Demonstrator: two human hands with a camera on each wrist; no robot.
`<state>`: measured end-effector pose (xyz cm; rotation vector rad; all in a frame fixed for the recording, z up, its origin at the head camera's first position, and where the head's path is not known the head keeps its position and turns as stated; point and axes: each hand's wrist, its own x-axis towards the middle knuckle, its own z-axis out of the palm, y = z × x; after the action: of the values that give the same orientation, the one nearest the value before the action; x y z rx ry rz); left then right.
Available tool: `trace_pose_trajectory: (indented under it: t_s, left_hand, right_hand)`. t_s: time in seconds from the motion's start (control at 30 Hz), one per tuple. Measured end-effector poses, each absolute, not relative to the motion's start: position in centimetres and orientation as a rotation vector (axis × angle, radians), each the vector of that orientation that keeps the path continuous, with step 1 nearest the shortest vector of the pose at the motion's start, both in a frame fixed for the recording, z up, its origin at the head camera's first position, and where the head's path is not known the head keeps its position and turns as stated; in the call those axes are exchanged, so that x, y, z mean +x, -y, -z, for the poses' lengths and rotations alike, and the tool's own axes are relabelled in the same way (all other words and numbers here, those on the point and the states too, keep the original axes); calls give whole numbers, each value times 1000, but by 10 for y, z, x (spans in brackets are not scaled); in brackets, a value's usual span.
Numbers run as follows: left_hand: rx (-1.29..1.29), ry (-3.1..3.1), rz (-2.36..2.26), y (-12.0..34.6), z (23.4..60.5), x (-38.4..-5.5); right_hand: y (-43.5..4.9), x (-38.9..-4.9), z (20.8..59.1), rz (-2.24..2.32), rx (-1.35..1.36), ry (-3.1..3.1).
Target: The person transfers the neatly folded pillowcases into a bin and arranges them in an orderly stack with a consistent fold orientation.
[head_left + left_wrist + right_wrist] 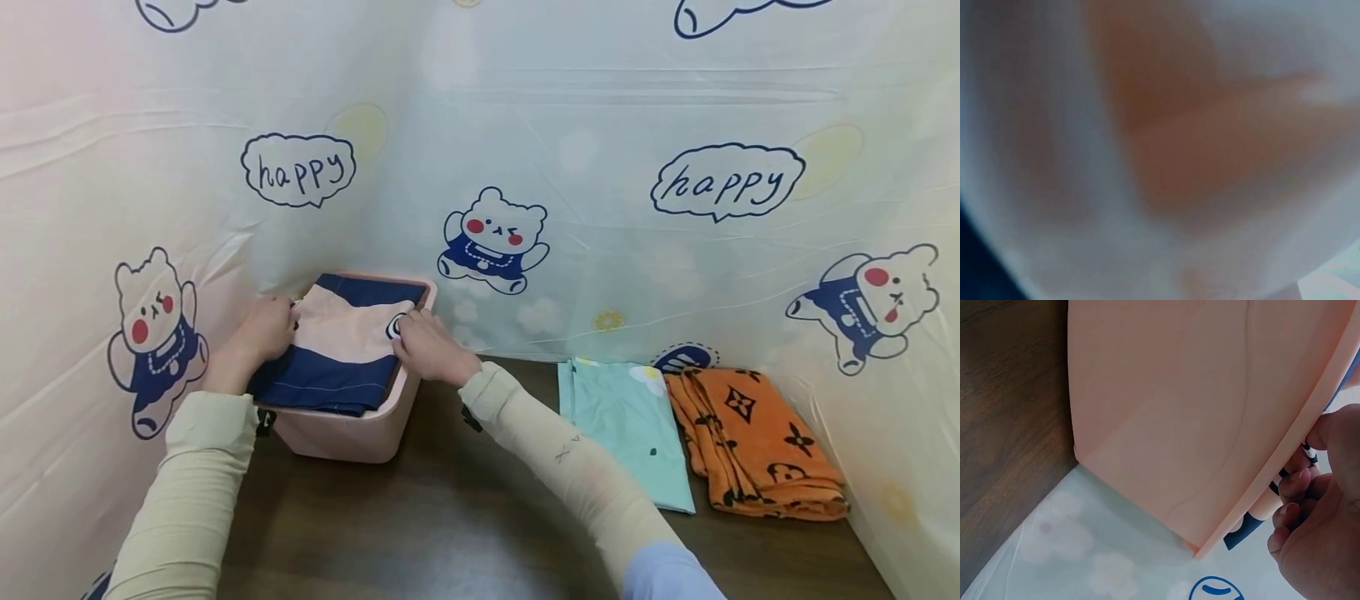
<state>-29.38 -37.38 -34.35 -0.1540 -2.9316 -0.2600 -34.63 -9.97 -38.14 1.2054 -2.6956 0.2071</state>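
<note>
A folded navy and pale pink cloth [352, 325] lies in the top of a pink plastic bin [337, 435], level with its rim. At the cloth's left edge, my left hand [270, 328] grips it with curled fingers. My right hand [433, 347] pinches the opposite edge, beside a round black and white mark. From the right wrist view, the fingers of the right hand [1322, 506] curl over the cloth just above the bin's rim [1272, 456]. The left wrist view is a blur of pale and orange-brown.
To the right on the dark wooden table [465, 517] lie a folded mint-green cloth [622, 433] and a folded orange towel [765, 450] with black motifs. A pale curtain [570, 250] printed with bears rises behind the bin and along both sides.
</note>
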Motion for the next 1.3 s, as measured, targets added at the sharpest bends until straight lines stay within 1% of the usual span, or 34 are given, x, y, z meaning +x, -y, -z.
trace_pose_trajectory:
  t_s: [0.3,0.83,1.13,1.3]
  left_hand:
    - [-99,2905,226,377,350,-299]
    - [-89,2862,297,370,358,-304]
    - [-51,2880,393,375,364,-297]
    - [-137,2893,358,371,362,-293]
  right_hand:
    - [106,-350,382,-187,1178,2694]
    - [105,-355,384,-195,1115,2728]
    - [97,-360,385,-376,1162,2692]
    - [83,-357,377,-529,1155,2741]
